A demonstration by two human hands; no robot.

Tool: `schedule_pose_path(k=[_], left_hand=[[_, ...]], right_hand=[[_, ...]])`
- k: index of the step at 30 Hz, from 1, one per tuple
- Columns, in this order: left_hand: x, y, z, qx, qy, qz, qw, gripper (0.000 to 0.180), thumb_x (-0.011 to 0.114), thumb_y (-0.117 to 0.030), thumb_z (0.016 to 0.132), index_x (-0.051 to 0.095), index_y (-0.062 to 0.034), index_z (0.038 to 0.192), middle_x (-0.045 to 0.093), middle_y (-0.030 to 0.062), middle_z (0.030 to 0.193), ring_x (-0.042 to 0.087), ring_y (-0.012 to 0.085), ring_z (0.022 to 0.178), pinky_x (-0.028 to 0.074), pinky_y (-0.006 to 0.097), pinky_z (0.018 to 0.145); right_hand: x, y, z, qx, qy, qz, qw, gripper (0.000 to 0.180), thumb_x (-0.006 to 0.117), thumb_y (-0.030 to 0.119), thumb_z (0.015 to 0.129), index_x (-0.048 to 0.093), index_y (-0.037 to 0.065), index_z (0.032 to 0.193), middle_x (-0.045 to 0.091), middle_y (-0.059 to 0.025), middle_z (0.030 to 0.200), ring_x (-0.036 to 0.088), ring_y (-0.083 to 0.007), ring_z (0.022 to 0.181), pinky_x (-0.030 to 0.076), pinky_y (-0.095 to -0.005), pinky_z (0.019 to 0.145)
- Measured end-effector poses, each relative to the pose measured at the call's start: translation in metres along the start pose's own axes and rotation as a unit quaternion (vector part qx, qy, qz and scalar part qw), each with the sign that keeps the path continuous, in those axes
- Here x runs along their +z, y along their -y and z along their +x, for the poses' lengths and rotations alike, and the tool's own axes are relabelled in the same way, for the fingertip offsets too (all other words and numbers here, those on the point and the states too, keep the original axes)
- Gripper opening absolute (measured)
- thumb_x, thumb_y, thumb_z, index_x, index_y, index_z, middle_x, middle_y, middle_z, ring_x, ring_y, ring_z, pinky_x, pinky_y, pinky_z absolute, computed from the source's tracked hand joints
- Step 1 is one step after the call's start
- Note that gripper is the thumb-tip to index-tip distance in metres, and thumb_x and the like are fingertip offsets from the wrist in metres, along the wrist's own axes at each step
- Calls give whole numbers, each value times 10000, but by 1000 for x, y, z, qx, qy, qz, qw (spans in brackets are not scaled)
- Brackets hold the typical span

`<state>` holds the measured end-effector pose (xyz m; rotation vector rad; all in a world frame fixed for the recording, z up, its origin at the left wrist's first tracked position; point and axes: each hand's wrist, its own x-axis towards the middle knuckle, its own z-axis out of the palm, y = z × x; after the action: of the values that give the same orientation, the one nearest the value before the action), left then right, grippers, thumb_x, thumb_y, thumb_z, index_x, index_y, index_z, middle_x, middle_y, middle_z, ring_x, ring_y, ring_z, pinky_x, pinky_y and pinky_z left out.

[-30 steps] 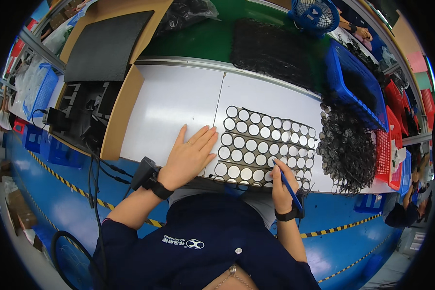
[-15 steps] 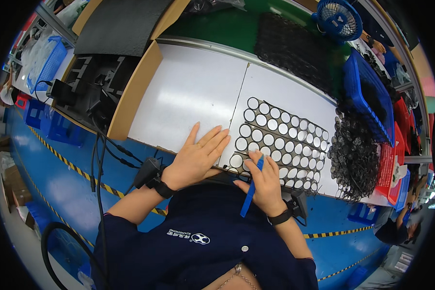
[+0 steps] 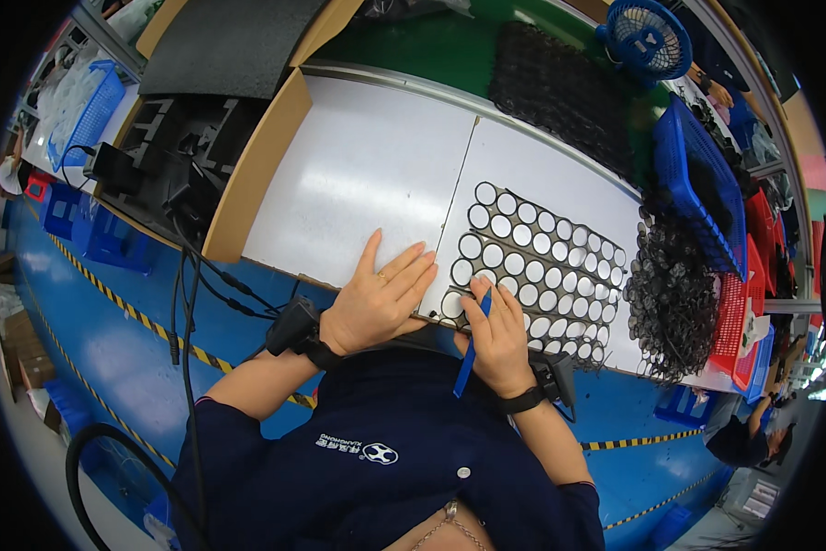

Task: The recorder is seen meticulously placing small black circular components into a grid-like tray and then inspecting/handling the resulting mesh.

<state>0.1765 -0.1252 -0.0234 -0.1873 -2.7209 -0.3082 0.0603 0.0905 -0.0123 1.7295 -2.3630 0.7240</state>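
The blue pen-like tool (image 3: 465,369) is pinched by the right hand (image 3: 502,352), long axis set roughly near-to-far; black-rimmed white discs (image 3: 552,276) are ranged beyond and rightward of those fingers; the left hand (image 3: 374,308), fingers fanned, is laid leftward on the table (image 3: 367,165).

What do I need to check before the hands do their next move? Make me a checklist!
1. Blue tool held in the right hand: ok.
2. Left hand off the white discs, fingers spread on the white table: ok.
3. Black pile to the right of the discs, not on top of the rows: ok.
4. Every disc in plain sight: not ok, the right hand covers some.
5. Tool's tip touching a disc: cannot tell.
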Motion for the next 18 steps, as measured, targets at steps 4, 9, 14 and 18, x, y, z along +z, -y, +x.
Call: schedule_pose_path(k=[4,9,14,18], left_hand=[[-3,0,4,-12,7,-20,1000,826,842,-424,693,588,-19,1367,584,106,1449,513,252,1405,269,653,1187],[-9,1,10,-20,50,-46,998,831,852,-393,689,576,-42,1391,568,87,1469,470,249,1437,252,649,1195],[-19,-7,14,-23,99,-30,994,849,866,-366,699,549,-64,1427,540,75,1499,436,257,1458,263,647,1188],[-25,-11,16,-34,119,-20,992,867,856,-395,730,517,-64,1457,533,79,1503,436,270,1456,269,638,1184]], right_hand=[[-2,2,2,3,2,-6,1000,597,784,68,704,592,-1,1266,611,-212,1382,572,-385,1314,439,-524,1102],[-15,-4,7,28,10,82,996,565,787,64,777,582,-2,1299,629,-202,1354,597,-388,1266,455,-496,1075],[-40,-12,-4,158,-16,189,969,405,719,59,917,614,31,1307,713,-167,1183,669,-343,1115,527,-410,959],[-65,-24,-16,340,-61,311,885,347,539,151,1073,602,5,1382,669,-77,926,602,-142,796,486,-266,730]])
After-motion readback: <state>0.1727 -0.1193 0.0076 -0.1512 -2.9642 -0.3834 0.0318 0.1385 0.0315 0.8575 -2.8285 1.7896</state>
